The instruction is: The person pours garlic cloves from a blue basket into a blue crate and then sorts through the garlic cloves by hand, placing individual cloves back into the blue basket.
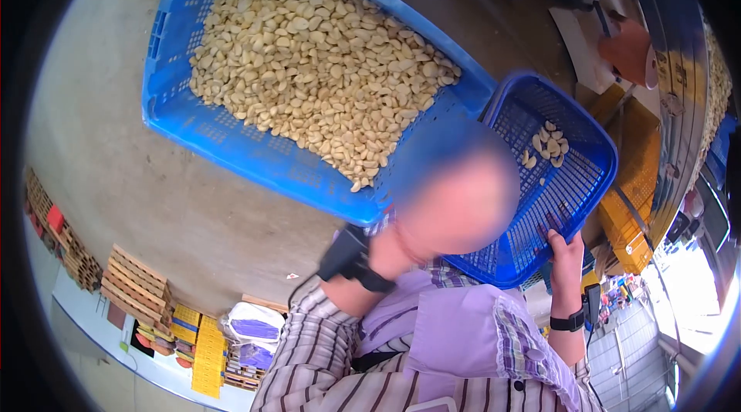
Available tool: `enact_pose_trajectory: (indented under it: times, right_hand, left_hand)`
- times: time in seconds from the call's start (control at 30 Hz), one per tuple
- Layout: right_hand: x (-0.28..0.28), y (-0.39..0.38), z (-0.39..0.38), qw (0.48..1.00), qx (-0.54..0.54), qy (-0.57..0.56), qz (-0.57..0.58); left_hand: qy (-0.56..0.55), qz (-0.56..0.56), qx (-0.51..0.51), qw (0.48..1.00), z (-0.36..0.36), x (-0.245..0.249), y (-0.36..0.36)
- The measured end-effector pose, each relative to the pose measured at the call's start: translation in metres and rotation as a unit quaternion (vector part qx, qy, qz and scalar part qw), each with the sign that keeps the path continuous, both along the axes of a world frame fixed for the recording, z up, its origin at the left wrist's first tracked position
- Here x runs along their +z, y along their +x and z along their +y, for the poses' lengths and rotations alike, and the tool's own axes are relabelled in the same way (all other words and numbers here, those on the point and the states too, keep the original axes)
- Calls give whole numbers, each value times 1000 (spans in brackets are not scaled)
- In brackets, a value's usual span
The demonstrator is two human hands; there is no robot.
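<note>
My right hand point(567, 254) grips the near right rim of a dark blue slotted plastic basket point(575, 196), thumb over the edge. A small cluster of pale peeled garlic cloves point(550, 143) lies inside the basket, which is tilted. My left hand point(455, 196) reaches across between this basket and a large light blue crate point(262, 169). A blur covers that hand and its fingers, so what it holds, if anything, is hidden. In the crate lies a big heap of pale garlic cloves point(316, 57).
The crate stands above a concrete floor point(108, 126). Wooden pallets point(137, 288) and yellow plastic pallets point(207, 354) lie at the lower left, near a white sack point(255, 327). At the right are a yellow crate point(629, 227) and an orange-brown object point(627, 53).
</note>
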State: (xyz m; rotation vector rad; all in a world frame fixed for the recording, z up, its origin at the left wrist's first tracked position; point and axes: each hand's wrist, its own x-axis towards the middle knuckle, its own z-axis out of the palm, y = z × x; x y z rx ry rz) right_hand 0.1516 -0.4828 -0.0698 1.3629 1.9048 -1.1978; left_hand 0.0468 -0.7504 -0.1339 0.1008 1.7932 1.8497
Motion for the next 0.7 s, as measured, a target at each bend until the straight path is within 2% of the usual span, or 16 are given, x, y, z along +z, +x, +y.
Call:
enact_pose_trajectory:
  times: [0.03,0.07,0.13,0.2,0.23,0.27,0.3,0.33,0.4,0.43,0.47,0.5,0.53,0.6,0.63,0.7]
  right_hand:
    - [0,-1,-1,1000,1,-3,9]
    - [1,-1,-2,1000,4,-4,11]
    - [-1,0,-2,999,0,-9,34]
    - [-4,2,2,999,5,-1,33]
    - [-3,5,3,999,7,7,30]
    - [-1,7,3,1000,6,9,24]
    - [-1,6,3,1000,16,17,5]
    - [-2,4,2,999,25,25,-12]
    - [-2,-1,-2,1000,12,16,-12]
    - [-2,-3,-4,1000,0,6,-11]
    - [-4,-2,-2,1000,-1,6,-13]
    - [-5,0,1,1000,0,9,-24]
    - [-7,1,3,999,3,12,-34]
    - [-6,1,3,1000,-10,4,-18]
    - [-5,1,2,1000,-21,-4,-3]
    - [-3,-2,-1,1000,-24,1,0]
  left_hand:
    - [0,25,-40,999,17,4,10]
    - [-46,103,-80,990,26,8,16]
    - [-148,271,-92,947,27,8,15]
    - [-33,154,26,987,8,-11,3]
    - [-73,73,106,989,-8,-33,4]
    - [-113,-10,184,976,-29,-54,4]
    - [-211,-81,277,934,-54,-61,-8]
    - [-197,-132,402,884,-83,-117,7]
    - [-381,-160,274,868,-131,-154,20]
    - [-382,-160,273,868,-133,-165,25]
    - [-453,-95,146,874,-135,-174,30]
    - [-512,-29,15,858,-136,-181,38]
    - [-513,-30,12,858,-131,-189,47]
    - [-573,-7,-127,809,-108,-200,62]
    - [-607,3,-141,782,-100,-200,64]
    - [-627,4,-148,764,-95,-203,66]
